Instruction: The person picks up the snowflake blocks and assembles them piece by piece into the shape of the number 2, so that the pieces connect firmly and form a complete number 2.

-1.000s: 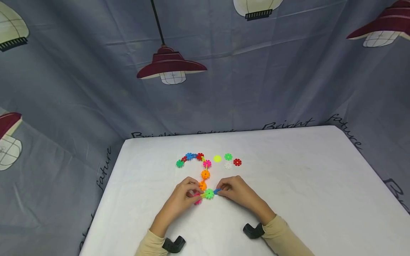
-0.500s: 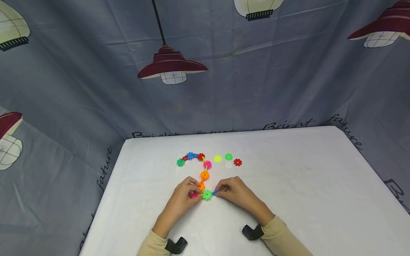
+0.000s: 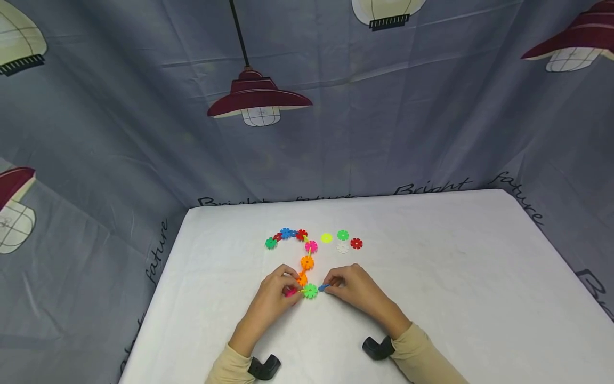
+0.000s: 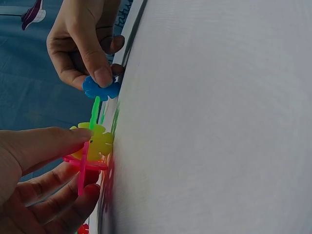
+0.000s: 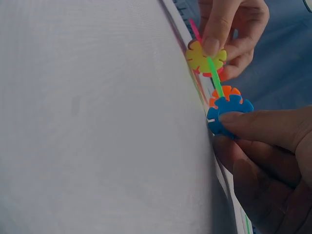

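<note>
My left hand (image 3: 273,293) pinches a yellow notched plastic disc (image 4: 100,143) between thumb and fingers. A pink disc (image 4: 82,170) and a green disc (image 3: 310,290) are joined to it, on either side. Between the thumb and fingers of my right hand (image 3: 357,288) is a blue notched disc (image 5: 229,117). Its edge sits right at the green disc's rim, and the two overlap in the right wrist view. From the left hand the linked chain runs away over the table, through an orange disc (image 3: 307,262) and a pink one, curving left to a dark green disc (image 3: 271,243).
Loose discs lie right of the chain's far end: yellow (image 3: 326,238), green (image 3: 342,234), white (image 3: 342,248) and red (image 3: 356,243). They rest on a white-covered table (image 3: 431,256). A grey printed curtain (image 3: 384,117) hangs behind it.
The green disc and the left hand's pieces have shifted slightly left, and the pink disc has turned more edge-on. The right hand keeps its hold on the blue disc, almost unmoved.
</note>
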Demonstrator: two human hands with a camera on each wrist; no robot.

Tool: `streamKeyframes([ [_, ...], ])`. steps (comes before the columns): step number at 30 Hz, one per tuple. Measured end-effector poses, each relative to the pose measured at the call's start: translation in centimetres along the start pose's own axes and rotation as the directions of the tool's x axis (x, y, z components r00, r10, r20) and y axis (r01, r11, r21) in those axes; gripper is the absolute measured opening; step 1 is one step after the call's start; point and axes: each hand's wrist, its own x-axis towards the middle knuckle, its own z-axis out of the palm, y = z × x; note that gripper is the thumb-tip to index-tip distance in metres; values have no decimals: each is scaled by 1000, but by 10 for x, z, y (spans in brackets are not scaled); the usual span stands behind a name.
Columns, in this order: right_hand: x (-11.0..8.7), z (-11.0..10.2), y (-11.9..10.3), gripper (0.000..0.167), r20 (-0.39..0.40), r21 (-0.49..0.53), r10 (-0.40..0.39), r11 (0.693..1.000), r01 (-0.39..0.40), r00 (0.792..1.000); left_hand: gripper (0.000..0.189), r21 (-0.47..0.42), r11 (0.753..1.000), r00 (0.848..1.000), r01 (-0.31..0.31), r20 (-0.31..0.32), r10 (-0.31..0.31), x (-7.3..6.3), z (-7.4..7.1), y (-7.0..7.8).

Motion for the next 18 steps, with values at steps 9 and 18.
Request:
streamKeyframes([
  [9,0,1,0,8,-26,-28,-16,999,15,1000,10,-47,999,1000,-3,8,3,0,2,-2],
  [18,-2,-1,-10,9,-61,-215,-72,975,57,996,12,-29,1000,1000,-9,-17,9,0,3,-1],
])
